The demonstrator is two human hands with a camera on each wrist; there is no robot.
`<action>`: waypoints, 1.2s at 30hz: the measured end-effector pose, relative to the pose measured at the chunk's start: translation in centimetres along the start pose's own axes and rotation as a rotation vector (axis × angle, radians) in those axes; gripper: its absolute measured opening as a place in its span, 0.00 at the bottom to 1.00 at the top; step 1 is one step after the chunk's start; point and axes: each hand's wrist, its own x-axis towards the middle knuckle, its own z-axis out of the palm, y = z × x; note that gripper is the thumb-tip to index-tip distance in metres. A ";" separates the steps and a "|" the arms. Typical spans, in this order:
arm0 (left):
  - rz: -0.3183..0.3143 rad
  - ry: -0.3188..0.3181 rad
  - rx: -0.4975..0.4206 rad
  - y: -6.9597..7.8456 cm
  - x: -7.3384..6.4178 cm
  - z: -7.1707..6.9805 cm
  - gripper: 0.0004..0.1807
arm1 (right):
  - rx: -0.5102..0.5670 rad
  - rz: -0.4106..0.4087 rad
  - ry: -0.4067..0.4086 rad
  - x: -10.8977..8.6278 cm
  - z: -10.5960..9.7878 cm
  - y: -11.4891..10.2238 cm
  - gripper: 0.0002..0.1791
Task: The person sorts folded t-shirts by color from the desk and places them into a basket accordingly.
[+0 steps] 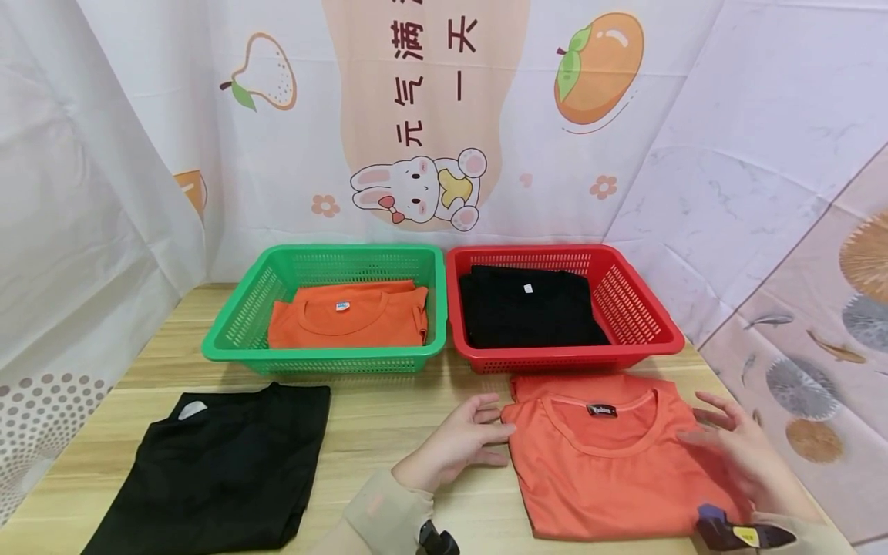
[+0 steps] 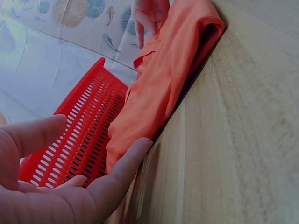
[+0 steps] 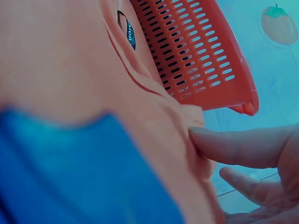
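Note:
A folded coral-orange T-shirt (image 1: pixel 610 493) lies on the table, its neckline and dark label toward the baskets. At its left edge is my left hand (image 1: pixel 461 439), fingers spread and slightly bent. In the left wrist view, one finger of the left hand (image 2: pixel 88 196) reaches the shirt's lower edge (image 2: pixel 149 102) by the tabletop. My right hand (image 1: pixel 738 447) is at the opposite edge, its fingers apart. The right wrist view has a digit of the right hand (image 3: pixel 252 149) touching the shirt's side (image 3: pixel 159 126); the other fingers stand away from it.
Behind the shirt stands a red basket (image 1: pixel 569 353) holding folded black clothing (image 1: pixel 530 312). A green basket (image 1: pixel 326 354) beside it holds an orange T-shirt (image 1: pixel 347 316). A folded black garment (image 1: pixel 222 470) lies on the wooden table (image 1: pixel 375 416) at left. Printed curtains hang behind.

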 end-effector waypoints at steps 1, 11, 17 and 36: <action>0.002 -0.001 0.002 0.0 0.0 0.0 0.36 | 0.022 0.016 -0.007 0.0 0.1 0.1 0.31; 0.010 0.002 -0.005 0.1 0.1 0.1 0.35 | -0.009 0.096 -0.025 0.4 2.0 -0.3 0.28; 0.007 0.009 0.010 -0.2 0.2 0.0 0.34 | -0.031 0.111 -0.073 0.4 3.3 -1.0 0.26; 0.039 -0.043 -0.021 -0.3 -0.2 0.7 0.23 | 0.125 -0.042 -0.137 0.0 4.7 -0.1 0.17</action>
